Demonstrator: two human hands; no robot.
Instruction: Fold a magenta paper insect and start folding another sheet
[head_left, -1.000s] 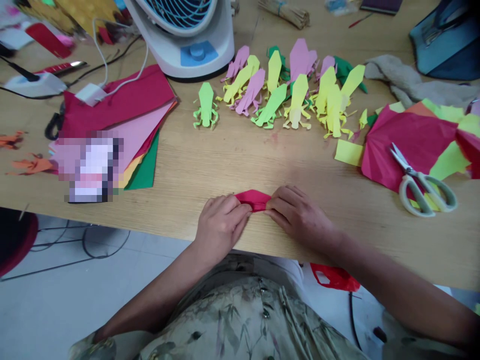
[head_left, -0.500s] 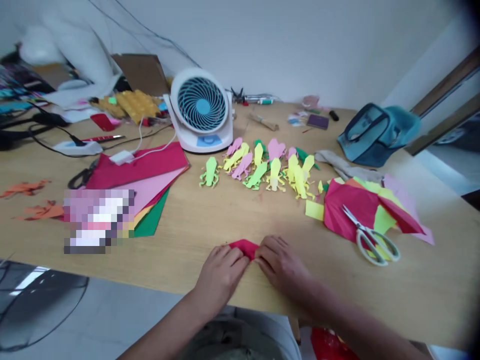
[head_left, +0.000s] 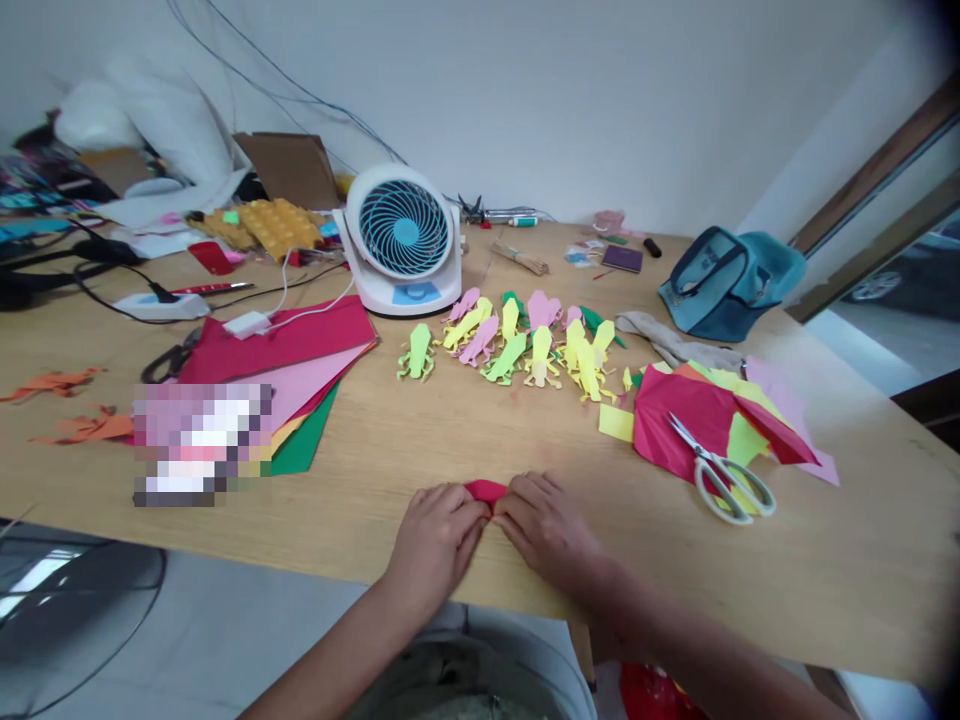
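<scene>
A small piece of red paper (head_left: 486,491) lies low over the table's front part, mostly covered by my fingers. My left hand (head_left: 439,535) is closed on its left side, fingers bent over it. From the right, my right hand (head_left: 544,525) pinches the other side, with the two thumbs close together. How the paper is folded under the fingers is hidden. Beyond my hands stand several folded paper frogs in green, yellow and pink, such as the light green paper frog (head_left: 416,352). Scissors with pale handles (head_left: 724,475) rest on red paper (head_left: 679,415) to the right.
A white fan (head_left: 403,240) stands at the back. Coloured paper sheets (head_left: 307,435) and orange paper figures (head_left: 94,427) lie left. A teal bag (head_left: 724,280) sits at the back right, beside a grey cloth (head_left: 675,340). The table's front edge (head_left: 330,570) runs below my hands.
The view has shifted slightly. Both hands remain on the red paper and have drawn a little closer together, so less of it shows between them.
</scene>
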